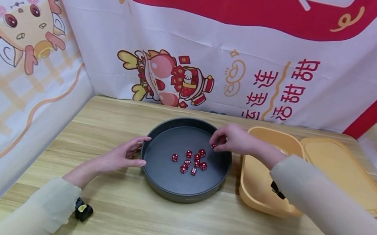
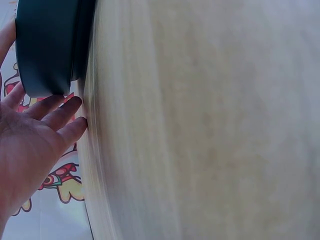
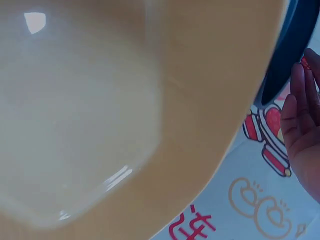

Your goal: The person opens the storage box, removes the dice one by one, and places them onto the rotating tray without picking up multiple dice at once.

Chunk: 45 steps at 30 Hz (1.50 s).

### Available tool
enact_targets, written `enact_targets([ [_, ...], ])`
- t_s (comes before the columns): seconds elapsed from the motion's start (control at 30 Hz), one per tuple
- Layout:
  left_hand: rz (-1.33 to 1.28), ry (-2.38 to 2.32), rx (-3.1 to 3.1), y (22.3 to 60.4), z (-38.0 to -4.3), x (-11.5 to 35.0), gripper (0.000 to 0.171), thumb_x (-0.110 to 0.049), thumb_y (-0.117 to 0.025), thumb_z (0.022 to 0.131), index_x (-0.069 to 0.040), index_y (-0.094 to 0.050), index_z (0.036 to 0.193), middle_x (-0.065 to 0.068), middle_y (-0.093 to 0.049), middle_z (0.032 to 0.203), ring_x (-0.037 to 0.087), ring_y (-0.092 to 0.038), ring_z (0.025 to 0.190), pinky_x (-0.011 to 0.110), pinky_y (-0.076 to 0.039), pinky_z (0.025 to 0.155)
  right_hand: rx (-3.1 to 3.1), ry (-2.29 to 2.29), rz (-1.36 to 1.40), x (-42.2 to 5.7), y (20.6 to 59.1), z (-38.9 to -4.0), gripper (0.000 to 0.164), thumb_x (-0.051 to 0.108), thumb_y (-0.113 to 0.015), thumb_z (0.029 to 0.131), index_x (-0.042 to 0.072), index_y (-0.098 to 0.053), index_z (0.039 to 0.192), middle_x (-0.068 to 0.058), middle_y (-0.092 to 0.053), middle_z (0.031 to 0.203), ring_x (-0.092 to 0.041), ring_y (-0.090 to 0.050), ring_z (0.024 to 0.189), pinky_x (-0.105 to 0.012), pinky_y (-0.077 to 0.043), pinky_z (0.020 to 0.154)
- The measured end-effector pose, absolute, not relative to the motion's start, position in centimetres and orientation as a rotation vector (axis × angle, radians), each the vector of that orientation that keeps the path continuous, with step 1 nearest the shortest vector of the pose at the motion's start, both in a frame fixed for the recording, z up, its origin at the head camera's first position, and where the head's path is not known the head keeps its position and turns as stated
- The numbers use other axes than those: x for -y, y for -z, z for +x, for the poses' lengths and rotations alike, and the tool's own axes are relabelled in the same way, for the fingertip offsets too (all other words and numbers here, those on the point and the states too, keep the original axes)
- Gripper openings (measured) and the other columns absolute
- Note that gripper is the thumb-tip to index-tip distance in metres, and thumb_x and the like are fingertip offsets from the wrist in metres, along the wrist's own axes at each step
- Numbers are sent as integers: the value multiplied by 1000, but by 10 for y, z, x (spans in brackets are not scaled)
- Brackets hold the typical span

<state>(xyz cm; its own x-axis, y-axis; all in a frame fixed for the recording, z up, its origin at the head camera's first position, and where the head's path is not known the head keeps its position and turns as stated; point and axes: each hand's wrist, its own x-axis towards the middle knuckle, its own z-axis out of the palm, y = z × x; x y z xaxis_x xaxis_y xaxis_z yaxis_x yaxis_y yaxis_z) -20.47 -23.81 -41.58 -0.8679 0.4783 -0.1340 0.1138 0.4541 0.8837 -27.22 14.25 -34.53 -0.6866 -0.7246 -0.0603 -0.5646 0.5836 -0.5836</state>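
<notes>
A round dark grey pan (image 1: pixel 164 181) sits on the table with several red dice (image 1: pixel 187 163) with white pips lying loosely grouped on its floor. My right hand (image 1: pixel 234 138) is over the pan's right rim, pinching one red die (image 1: pixel 214 146) between thumb and fingertips; in the right wrist view that die (image 3: pixel 305 63) shows between the fingers. At the pan's left side, my left hand (image 1: pixel 118 156) rests its spread fingers and thumb against the outer wall. The left wrist view shows those fingers (image 2: pixel 60 114) fairly straight beside the pan wall (image 2: pixel 45 50).
A yellow-orange plastic container (image 1: pixel 252 202) stands right of the pan, under my right forearm, which hides part of it. Its matching flat lid (image 1: pixel 345 169) lies further right. A printed cloth (image 1: pixel 201 34) hangs behind the wood-grain table (image 1: pixel 157 226).
</notes>
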Motion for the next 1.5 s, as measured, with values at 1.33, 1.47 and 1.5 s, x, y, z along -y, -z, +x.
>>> enact_targets([
  [1.33,528,-1361,-2378,415,-208,242,69,-13,-65,94,-12,-26,152,25,-20,156,45,-20,141,57,-23,111,-2530,1106,-949,-197,346,-227,14,9,-77,84,8,-74,98,-1,-69,90,-15,-61,77,-28,-50,64],
  [1.47,506,-1324,-2405,414,-208,245,70,-17,-66,94,-14,-26,152,23,-21,156,44,-22,140,57,-24,110,-2590,1205,-868,-216,344,-209,16,10,-77,84,7,-73,99,-2,-69,89,-14,-60,74,-26,-49,62],
  [1.5,497,-1304,-2424,414,-208,245,71,-19,-67,94,-15,-27,152,22,-22,156,44,-22,141,58,-24,111,-2607,1232,-852,-221,344,-204,17,11,-77,84,6,-73,99,-2,-69,90,-14,-60,74,-26,-49,61],
])
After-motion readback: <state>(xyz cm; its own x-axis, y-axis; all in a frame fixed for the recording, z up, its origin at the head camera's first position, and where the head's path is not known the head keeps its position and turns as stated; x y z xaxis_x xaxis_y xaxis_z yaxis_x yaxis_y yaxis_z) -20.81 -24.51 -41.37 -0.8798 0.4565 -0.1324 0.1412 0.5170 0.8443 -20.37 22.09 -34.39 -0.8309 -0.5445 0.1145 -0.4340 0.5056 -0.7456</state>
